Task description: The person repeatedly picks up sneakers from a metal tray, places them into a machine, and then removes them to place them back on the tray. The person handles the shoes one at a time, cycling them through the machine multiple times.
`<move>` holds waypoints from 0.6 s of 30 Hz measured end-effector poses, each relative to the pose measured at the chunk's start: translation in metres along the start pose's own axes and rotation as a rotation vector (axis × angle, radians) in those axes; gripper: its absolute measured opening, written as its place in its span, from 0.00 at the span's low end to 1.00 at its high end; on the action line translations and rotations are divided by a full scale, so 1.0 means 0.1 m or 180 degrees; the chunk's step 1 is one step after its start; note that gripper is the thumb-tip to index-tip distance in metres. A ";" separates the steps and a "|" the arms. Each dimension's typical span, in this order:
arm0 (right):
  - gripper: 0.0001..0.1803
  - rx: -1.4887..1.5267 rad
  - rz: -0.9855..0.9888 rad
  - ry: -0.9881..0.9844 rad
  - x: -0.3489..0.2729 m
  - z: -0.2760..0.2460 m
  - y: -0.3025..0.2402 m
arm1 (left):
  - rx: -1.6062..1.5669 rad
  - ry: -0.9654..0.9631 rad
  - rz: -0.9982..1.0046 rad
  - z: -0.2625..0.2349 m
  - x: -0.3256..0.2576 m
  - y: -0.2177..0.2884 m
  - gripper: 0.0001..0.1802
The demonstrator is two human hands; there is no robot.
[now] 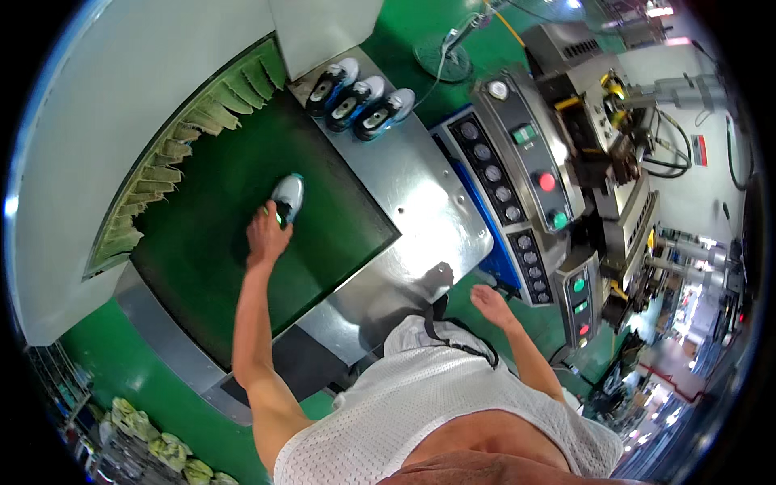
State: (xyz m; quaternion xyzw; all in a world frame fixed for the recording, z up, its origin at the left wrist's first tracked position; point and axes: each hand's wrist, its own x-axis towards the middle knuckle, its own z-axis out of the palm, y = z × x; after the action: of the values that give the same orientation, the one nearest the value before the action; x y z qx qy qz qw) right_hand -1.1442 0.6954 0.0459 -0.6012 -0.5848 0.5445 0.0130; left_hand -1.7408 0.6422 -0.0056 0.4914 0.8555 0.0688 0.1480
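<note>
My left hand (269, 236) reaches out over the dark green conveyor belt (234, 186) and is closed on a sneaker (288, 194) at its collar. The sneaker has a white toe, a dark upper and bluish-green edging. Its toe points away from me, and part of the heel is hidden by my fingers. At the right of my body my right hand (491, 305) is held away from the machines, its fingers loosely spread with nothing in them. Three similar white, black and blue sneakers (356, 105) stand side by side on the metal ledge at the belt's far right corner.
A large pale machine housing (153, 89) with a ragged green strip curtain (190, 129) borders the belt's left side. The shiny metal table (428, 194) runs along its right. Control panels with gauges and buttons (525, 153) stand further right. Yellowish bundles (153, 432) lie at lower left.
</note>
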 end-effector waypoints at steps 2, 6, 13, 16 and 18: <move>0.23 -0.0822 -0.0003 -0.0545 0.14 0.05 -0.27 | -0.0241 -0.0255 0.0022 0.06 -0.45 0.33 0.31; 0.21 0.0144 -0.0357 -0.0726 0.09 0.18 -0.84 | -0.1791 -0.0672 -0.0252 -0.14 -1.15 1.24 0.24; 0.40 0.2593 -0.0152 -0.2077 -0.09 -0.01 -1.39 | -0.5133 -0.1345 0.0848 -1.19 -1.55 2.97 0.33; 0.42 0.3797 -0.0306 -0.2726 -0.28 -0.32 -1.56 | -0.3966 -0.2261 0.2159 -1.31 -1.07 3.50 0.39; 0.44 0.3952 -0.0739 -0.2506 -0.27 -0.62 -1.49 | -0.4803 -0.3129 0.1404 -1.47 -0.89 3.96 0.35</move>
State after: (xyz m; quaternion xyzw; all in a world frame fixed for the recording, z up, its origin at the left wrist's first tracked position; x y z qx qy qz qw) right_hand -1.1975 0.7615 0.1855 -0.1781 -0.1907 0.9450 0.1973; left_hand -1.4213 0.7707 0.2542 0.3906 0.3124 0.4179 0.7584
